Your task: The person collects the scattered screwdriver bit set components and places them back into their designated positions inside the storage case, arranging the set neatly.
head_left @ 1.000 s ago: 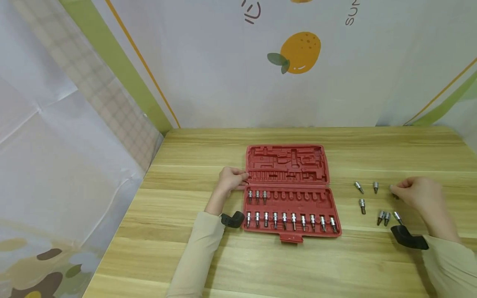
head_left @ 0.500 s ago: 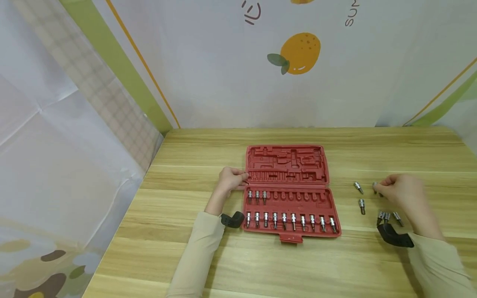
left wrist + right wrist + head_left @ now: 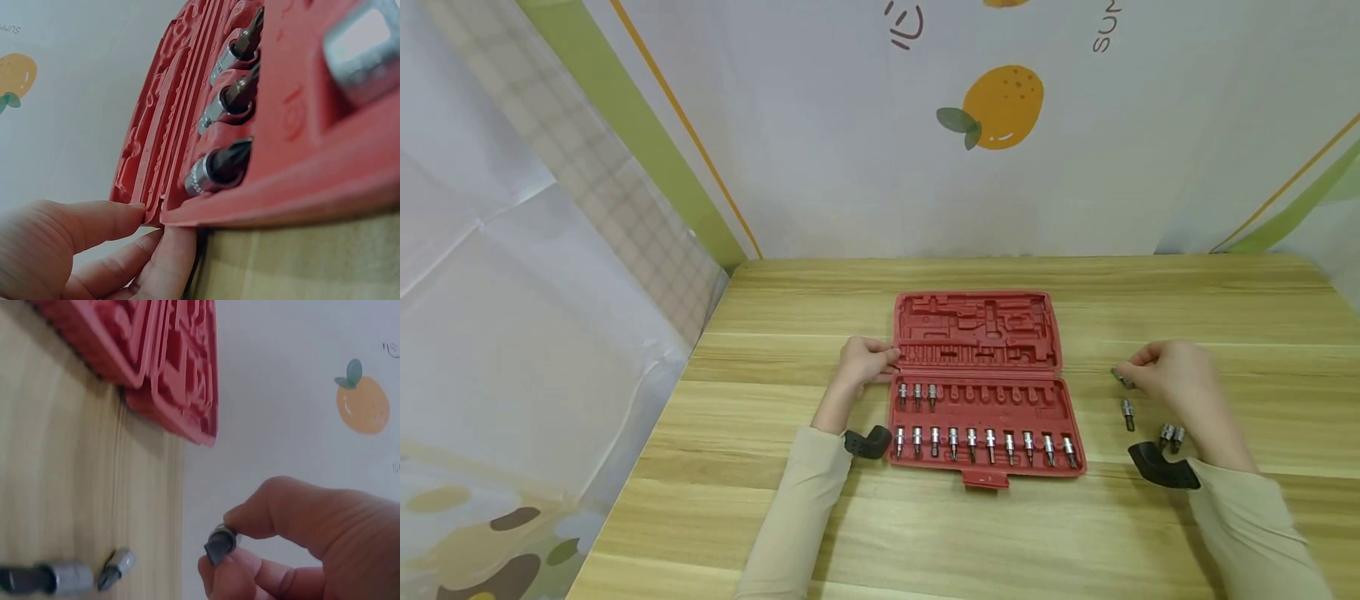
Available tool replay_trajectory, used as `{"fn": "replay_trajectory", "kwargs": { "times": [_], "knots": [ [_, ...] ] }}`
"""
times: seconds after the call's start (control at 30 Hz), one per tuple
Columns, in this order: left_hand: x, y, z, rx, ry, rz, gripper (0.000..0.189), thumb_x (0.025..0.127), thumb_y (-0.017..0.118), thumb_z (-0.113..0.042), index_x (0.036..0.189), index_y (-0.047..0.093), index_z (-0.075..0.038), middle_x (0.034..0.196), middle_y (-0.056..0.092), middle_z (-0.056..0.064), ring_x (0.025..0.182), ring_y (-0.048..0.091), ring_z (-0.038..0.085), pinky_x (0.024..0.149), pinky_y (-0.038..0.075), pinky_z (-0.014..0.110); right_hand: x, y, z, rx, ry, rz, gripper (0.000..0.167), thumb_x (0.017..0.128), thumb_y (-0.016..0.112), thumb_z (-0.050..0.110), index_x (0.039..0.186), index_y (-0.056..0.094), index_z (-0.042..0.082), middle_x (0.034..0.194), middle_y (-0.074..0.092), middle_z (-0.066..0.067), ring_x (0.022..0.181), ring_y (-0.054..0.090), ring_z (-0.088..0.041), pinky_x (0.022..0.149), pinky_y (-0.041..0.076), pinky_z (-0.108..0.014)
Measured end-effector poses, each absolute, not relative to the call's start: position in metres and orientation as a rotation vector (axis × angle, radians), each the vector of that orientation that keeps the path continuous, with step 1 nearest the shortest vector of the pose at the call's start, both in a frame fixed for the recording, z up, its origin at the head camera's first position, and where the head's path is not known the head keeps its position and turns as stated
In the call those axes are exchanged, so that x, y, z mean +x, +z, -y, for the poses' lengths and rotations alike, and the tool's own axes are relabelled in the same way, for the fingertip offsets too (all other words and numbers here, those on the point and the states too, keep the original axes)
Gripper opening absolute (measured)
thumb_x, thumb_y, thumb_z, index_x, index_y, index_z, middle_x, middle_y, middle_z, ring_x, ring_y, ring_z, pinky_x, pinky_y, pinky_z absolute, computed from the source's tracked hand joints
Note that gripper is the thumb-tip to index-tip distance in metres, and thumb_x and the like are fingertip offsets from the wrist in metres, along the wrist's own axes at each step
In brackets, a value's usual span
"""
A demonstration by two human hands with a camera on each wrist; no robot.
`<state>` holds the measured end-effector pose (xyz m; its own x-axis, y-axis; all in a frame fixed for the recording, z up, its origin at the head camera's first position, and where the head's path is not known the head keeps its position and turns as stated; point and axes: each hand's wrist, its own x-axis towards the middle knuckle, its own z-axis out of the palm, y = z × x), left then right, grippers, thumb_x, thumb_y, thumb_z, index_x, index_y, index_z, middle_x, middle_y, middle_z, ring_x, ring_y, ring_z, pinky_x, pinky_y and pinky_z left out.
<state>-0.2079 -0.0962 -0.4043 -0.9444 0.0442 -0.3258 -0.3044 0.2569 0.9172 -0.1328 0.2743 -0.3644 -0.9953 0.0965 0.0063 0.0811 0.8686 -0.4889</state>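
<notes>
A red case [image 3: 985, 406] lies unfolded on the table, with chrome bit sockets in a full front row and three more, such as this bit socket [image 3: 219, 169], at the left of the back row. My left hand [image 3: 865, 362] grips the case's left edge by the hinge, thumb [image 3: 112, 219] on top and fingers underneath. To the right of the case, my right hand [image 3: 1180, 387] pinches a bit socket [image 3: 220, 542] between thumb and fingers, its dark tip pointing out. Just by those fingertips, a loose bit socket [image 3: 1117, 374] lies on the wood.
Another loose bit socket [image 3: 1128, 414] lies nearer the front, and a pair of bit sockets [image 3: 1172, 437] sits beside the right wrist's black camera mount [image 3: 1161, 467]. Behind the table [image 3: 1000, 542] hangs a white cloth [image 3: 850, 167] with printed oranges.
My right hand has travelled left across the loose bit sockets toward the one closest to the case. Its forearm now covers the rightmost one. The left hand and case stay put.
</notes>
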Motion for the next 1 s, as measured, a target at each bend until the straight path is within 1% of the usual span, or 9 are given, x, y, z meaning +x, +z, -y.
{"fn": "replay_trajectory", "kwargs": {
  "times": [0.1, 0.23, 0.37, 0.5, 0.63, 0.8, 1.0],
  "knots": [
    [-0.208, -0.405, 0.096, -0.241, 1.743, -2.248, 0.024, 0.091, 0.060, -0.002, 0.109, 0.062, 0.013, 0.098, 0.065, 0.024, 0.059, 0.062, 0.012, 0.065, 0.060, 0.027, -0.134, -0.363, -0.268, -0.140, 0.833, 3.025, 0.027, 0.085, 0.064, 0.022, 0.078, 0.065, -0.004, 0.061, 0.062, -0.003, 0.057, 0.053, -0.019, 0.047, 0.041, -0.028],
    [-0.208, -0.405, 0.097, -0.241, 1.748, -2.248, 0.023, 0.090, 0.060, -0.002, 0.108, 0.062, 0.013, 0.096, 0.066, 0.024, 0.058, 0.061, 0.012, 0.064, 0.060, 0.027, -0.135, -0.361, -0.259, -0.135, 0.887, 3.038, 0.026, 0.086, 0.062, 0.022, 0.081, 0.065, -0.004, 0.061, 0.063, -0.003, 0.055, 0.055, -0.017, 0.048, 0.044, -0.028],
    [-0.208, -0.405, 0.096, -0.240, 1.750, -2.244, 0.024, 0.090, 0.061, -0.002, 0.109, 0.062, 0.013, 0.098, 0.066, 0.025, 0.058, 0.061, 0.011, 0.064, 0.060, 0.026, -0.137, -0.360, -0.250, -0.121, 0.879, 3.029, 0.025, 0.085, 0.061, 0.022, 0.080, 0.066, -0.002, 0.059, 0.062, 0.000, 0.052, 0.054, -0.014, 0.047, 0.043, -0.027],
    [-0.208, -0.406, 0.097, -0.237, 1.756, -2.240, 0.024, 0.090, 0.061, -0.002, 0.109, 0.062, 0.013, 0.099, 0.065, 0.025, 0.057, 0.060, 0.011, 0.064, 0.060, 0.026, -0.138, -0.359, -0.242, -0.108, 0.897, 3.017, 0.023, 0.084, 0.061, 0.020, 0.080, 0.066, -0.002, 0.059, 0.063, 0.000, 0.051, 0.055, -0.013, 0.045, 0.043, -0.027],
    [-0.208, -0.406, 0.097, -0.238, 1.757, -2.240, 0.024, 0.090, 0.061, -0.002, 0.109, 0.062, 0.013, 0.098, 0.066, 0.025, 0.058, 0.061, 0.011, 0.064, 0.060, 0.026, -0.140, -0.358, -0.235, -0.093, 0.929, 3.015, 0.022, 0.084, 0.062, 0.018, 0.079, 0.065, -0.002, 0.060, 0.063, -0.002, 0.052, 0.056, -0.013, 0.045, 0.043, -0.027],
    [-0.208, -0.406, 0.097, -0.245, 1.753, -2.238, 0.024, 0.090, 0.061, -0.002, 0.109, 0.063, 0.012, 0.097, 0.066, 0.024, 0.058, 0.061, 0.012, 0.065, 0.060, 0.027, -0.142, -0.356, -0.224, -0.041, 0.919, 3.004, 0.021, 0.083, 0.065, 0.018, 0.077, 0.065, -0.002, 0.056, 0.062, -0.001, 0.050, 0.054, -0.014, 0.043, 0.040, -0.027],
    [-0.208, -0.406, 0.097, -0.233, 1.753, -2.239, 0.024, 0.091, 0.060, -0.003, 0.111, 0.062, 0.012, 0.102, 0.065, 0.024, 0.061, 0.062, 0.013, 0.066, 0.060, 0.027, -0.145, -0.355, -0.209, -0.003, 0.922, 3.025, 0.021, 0.083, 0.068, 0.019, 0.076, 0.065, 0.000, 0.057, 0.061, -0.001, 0.051, 0.054, -0.014, 0.045, 0.039, -0.027]
  ]
}}
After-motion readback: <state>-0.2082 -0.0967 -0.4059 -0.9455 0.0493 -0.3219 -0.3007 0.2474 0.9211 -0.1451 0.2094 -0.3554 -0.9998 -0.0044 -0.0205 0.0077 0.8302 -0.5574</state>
